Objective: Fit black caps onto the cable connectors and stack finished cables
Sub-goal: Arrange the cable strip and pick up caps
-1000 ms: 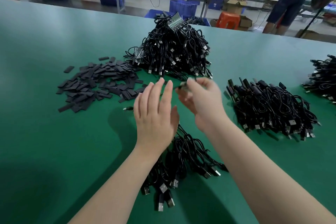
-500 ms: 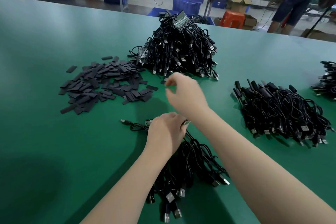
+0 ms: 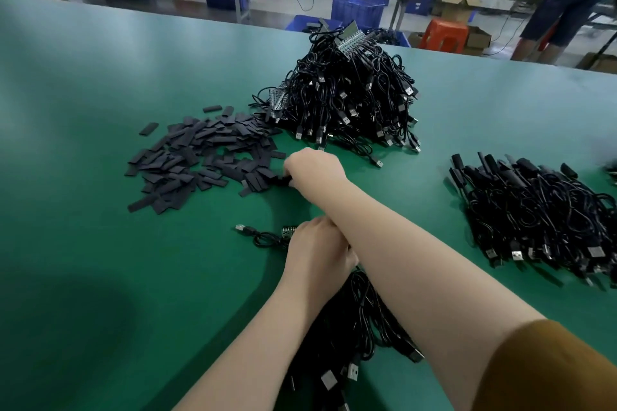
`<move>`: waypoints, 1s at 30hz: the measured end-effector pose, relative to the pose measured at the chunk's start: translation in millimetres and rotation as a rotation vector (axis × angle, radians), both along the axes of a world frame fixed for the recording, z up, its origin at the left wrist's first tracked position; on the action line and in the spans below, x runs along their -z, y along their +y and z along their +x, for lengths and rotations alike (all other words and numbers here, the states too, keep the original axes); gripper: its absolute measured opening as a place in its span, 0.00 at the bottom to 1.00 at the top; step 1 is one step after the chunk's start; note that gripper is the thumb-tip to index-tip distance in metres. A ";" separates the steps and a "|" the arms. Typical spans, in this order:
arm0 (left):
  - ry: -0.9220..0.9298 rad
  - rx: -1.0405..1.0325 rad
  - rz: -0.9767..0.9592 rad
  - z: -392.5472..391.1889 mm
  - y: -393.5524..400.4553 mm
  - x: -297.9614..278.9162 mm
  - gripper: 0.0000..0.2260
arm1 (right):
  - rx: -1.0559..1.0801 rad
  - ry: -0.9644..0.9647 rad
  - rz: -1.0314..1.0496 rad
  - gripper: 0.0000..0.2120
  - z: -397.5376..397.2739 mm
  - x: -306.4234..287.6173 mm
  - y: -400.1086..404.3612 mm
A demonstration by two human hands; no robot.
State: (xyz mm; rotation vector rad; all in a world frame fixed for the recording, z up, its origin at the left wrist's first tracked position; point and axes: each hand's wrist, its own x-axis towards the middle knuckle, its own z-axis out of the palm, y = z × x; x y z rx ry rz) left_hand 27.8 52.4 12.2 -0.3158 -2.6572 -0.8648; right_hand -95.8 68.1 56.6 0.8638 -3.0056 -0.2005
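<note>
A pile of flat black caps (image 3: 200, 160) lies on the green table (image 3: 100, 277) at the left. My right hand (image 3: 314, 170) is at the pile's right edge, its fingers curled down onto a black cap (image 3: 283, 181). My right forearm crosses over my left hand (image 3: 317, 250), which grips a black cable (image 3: 263, 238). A small green connector board (image 3: 288, 232) shows at the fingers and a USB plug (image 3: 239, 228) lies to the left. Under my arms is a bundle of cables (image 3: 354, 327).
A tall heap of tangled black cables (image 3: 350, 100) stands behind the caps. To the right lies a neat stack of capped cables (image 3: 534, 210). Beyond the table are benches, blue crates, orange stools and a standing person (image 3: 567, 7).
My right hand moved left to the edge of the cap pile and curled onto a cap. My left hand dropped from open in the air onto the near bundle and gripped a cable.
</note>
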 end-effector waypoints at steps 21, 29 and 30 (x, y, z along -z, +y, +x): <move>0.069 -0.016 -0.083 9.1 1.2 -2.4 0.08 | 0.560 -0.122 -1.431 0.03 60.3 2.5 120.9; 0.186 -0.030 -0.067 12.8 2.8 -5.6 0.06 | 0.564 -0.305 -1.831 0.11 118.7 30.3 145.9; 0.192 -0.028 -0.069 13.6 3.1 -5.9 0.07 | 0.548 -0.314 -1.832 0.11 122.6 32.9 147.8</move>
